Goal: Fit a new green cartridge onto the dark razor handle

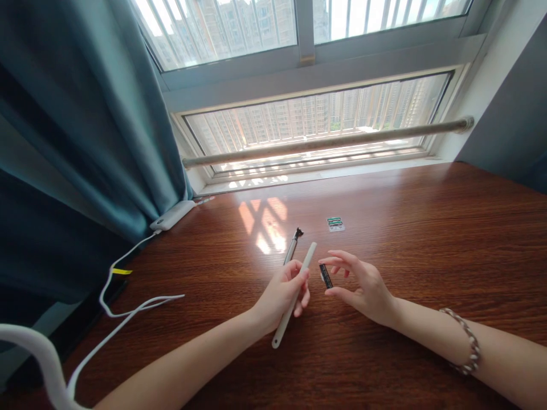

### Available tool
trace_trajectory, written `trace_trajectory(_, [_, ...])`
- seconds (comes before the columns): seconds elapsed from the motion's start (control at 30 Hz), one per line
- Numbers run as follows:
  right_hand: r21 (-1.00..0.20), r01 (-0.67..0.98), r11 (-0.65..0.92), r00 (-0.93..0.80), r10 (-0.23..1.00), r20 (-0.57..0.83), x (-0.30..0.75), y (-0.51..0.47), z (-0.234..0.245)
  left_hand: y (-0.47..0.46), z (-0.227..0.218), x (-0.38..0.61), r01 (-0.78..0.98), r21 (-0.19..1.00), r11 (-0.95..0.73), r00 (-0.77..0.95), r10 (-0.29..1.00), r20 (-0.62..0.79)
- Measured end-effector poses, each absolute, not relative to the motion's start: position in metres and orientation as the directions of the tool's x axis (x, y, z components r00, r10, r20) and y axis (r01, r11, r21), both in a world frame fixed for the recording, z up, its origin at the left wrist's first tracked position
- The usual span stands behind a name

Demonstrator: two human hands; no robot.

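Observation:
My left hand [284, 290] is closed around a long pale plastic strip [308, 256] with a small hole at its lower end. It slants up to the right. Behind the fingers a slim razor handle [291, 249] with a dark head sticks out; whether the hand grips it or it lies on the table is hidden. Between the thumb and index finger of my right hand [365, 287] is a small black razor cartridge [326, 276], held upright by its ends just right of the strip, not touching it. A clear pack with green-edged cartridges [335, 223] lies beyond.
The brown wooden table [427, 239] reaches a barred window. A white device [173, 216] with a white cable [128, 312] sits at the left by the blue curtain [98, 102]. A curved white tube [32, 339] rises at lower left. A rail [325, 143] crosses the window.

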State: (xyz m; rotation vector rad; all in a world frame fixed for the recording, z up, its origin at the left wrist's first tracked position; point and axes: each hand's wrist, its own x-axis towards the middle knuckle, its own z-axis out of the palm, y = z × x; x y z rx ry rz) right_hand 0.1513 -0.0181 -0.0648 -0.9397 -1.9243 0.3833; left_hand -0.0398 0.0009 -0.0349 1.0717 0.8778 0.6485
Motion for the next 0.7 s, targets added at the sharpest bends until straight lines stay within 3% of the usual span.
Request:
trace_trajectory(0.1, [-0.585, 0.453, 0.673, -0.275, 0.73, 0.626, 0.1516, -0.0184, -0.0656, -0.0009, -0.0358, -0.0378, 0.034, 0.933, 0.358, 0.545, 0.776, -0.317])
trace_trajectory(0.3, [-0.589, 0.462, 0.663, -0.318, 0.744, 0.588, 0.1512, -0.0183, -0.0657, 0.0007, -0.0351, -0.0385, -0.043, 0.943, 0.33, 0.602, 0.762, -0.239])
trace_trajectory(0.53, [-0.59, 0.458, 0.665, -0.3, 0.74, 0.602, 0.148, -0.0188, -0.0641, -0.0018, -0.029, -0.0339, -0.076, 0.867, 0.492, 0.696, 0.649, -0.307])
trace_trajectory(0.7, [-0.672, 0.4, 0.624, -0.28, 0.781, 0.558, 0.1437, -0.0215, -0.0617, -0.0002, -0.0276, -0.0299, -0.127, 0.816, 0.563, 0.742, 0.6, -0.299])
